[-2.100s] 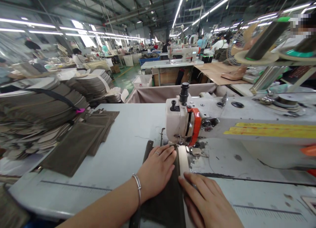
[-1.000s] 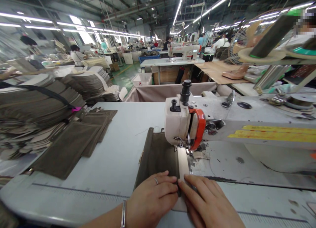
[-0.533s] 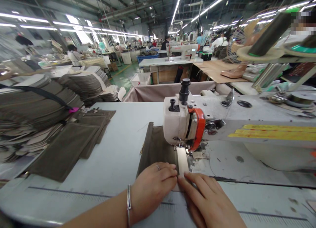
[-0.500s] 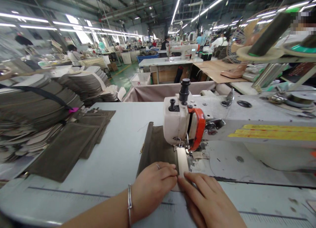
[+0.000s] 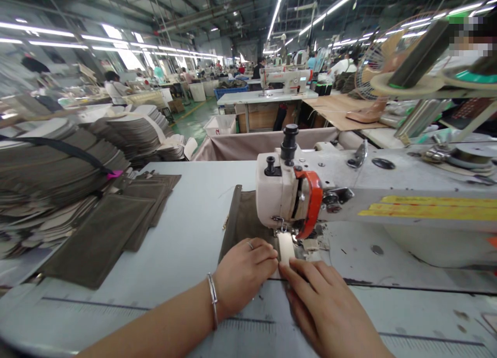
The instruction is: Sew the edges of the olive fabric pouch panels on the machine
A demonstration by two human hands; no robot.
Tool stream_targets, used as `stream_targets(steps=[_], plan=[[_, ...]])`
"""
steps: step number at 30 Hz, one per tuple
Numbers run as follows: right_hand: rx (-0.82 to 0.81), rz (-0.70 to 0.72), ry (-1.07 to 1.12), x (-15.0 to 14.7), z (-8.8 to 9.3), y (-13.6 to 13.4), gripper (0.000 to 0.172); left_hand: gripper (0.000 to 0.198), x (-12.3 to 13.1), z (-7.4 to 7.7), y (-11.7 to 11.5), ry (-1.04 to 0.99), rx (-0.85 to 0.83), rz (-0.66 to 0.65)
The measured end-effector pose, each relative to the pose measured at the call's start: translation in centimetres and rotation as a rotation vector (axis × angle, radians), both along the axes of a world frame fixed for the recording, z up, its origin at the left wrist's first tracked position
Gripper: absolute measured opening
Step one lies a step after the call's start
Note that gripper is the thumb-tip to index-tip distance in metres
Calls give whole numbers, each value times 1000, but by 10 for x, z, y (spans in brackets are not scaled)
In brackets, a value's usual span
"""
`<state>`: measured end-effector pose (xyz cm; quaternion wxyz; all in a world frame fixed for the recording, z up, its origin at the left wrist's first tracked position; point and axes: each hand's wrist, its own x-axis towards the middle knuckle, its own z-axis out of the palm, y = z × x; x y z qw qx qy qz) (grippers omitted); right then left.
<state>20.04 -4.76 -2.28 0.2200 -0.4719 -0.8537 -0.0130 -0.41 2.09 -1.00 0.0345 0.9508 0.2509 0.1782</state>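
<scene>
A dark olive fabric piece (image 5: pixel 244 219) lies under the head of a white sewing machine (image 5: pixel 289 192), with a pale strip (image 5: pixel 286 247) along its right edge at the presser foot. My left hand (image 5: pixel 243 272), wearing a ring and a bracelet, rests on the near end of the fabric with its fingers curled and pressed down. My right hand (image 5: pixel 326 306) lies flat beside it, fingertips touching the pale strip just in front of the needle. The two hands' fingertips almost meet.
Flat dark fabric pieces (image 5: pixel 104 234) lie on the grey table (image 5: pixel 186 218) at the left, beside tall stacks of cut pieces (image 5: pixel 50 166). The machine's arm (image 5: pixel 419 192) runs to the right. Thread cones and a fan (image 5: pixel 376 73) stand behind. Other workers sit at distant tables.
The fabric has fed away from me under the machine head. Both hands have followed it forward toward the presser foot, staying side by side on its near end.
</scene>
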Motion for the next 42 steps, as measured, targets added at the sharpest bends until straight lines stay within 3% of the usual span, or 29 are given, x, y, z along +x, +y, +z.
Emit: stream_targets(steps=[8,18,24,36,42], plan=[[-54,-19,-16,-3,7,3,33,21,-4,2,-4,-9,109,-34],[-134,-29,9,-5,5,13,35,19,3,2,4,50,99,-4],[-133,-37,13,-5,4,15,45,20,4,3,5,10,2,22],[-192,-53,-29,-4,6,26,46,17,3,-1,17,-33,-82,78],[-157,-80,-57,-3,-2,30,49,13,2,-5,29,-9,-76,109]])
